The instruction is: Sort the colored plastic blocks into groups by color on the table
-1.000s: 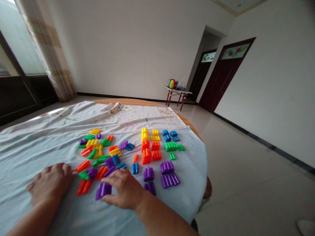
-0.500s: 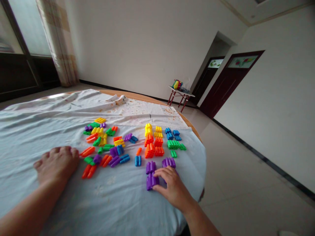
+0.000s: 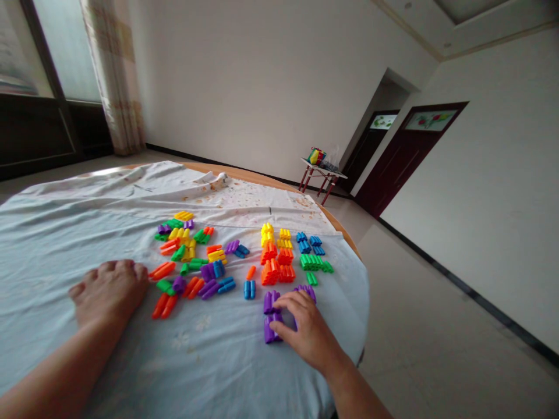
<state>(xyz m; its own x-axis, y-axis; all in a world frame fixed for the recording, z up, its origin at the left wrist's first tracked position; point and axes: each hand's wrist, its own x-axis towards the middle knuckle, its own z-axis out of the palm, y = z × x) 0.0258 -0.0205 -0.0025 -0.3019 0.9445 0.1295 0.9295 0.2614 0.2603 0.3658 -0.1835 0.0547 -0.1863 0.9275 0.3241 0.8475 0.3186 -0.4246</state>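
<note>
My right hand [image 3: 305, 329] is at a group of purple ridged plastic blocks near the table's right side. Its thumb and forefinger curve around a lower purple block [image 3: 268, 330], with the fingertips against it. An upper purple block [image 3: 269, 299] adjoins it, and more purple blocks [image 3: 309, 291] are partly hidden behind the fingers. My left hand [image 3: 111, 291] lies flat, palm down, on the cloth and holds nothing. Just right of its fingertips are an orange piece [image 3: 162, 270] and a mixed scatter of green, purple, yellow, blue and orange pieces.
Beyond my right hand stand grouped orange blocks [image 3: 271, 270], yellow blocks [image 3: 267, 234], blue blocks [image 3: 303, 243] and green blocks [image 3: 312, 263]. A blue pair [image 3: 249, 290] lies left of them. The light-blue tablecloth [image 3: 196, 372] is wrinkled. A small side table [image 3: 323, 170] stands by the wall.
The view has shifted slightly, so the whole table appears a little lower and farther right. My right hand stays at the purple blocks, and my left hand still rests flat.
</note>
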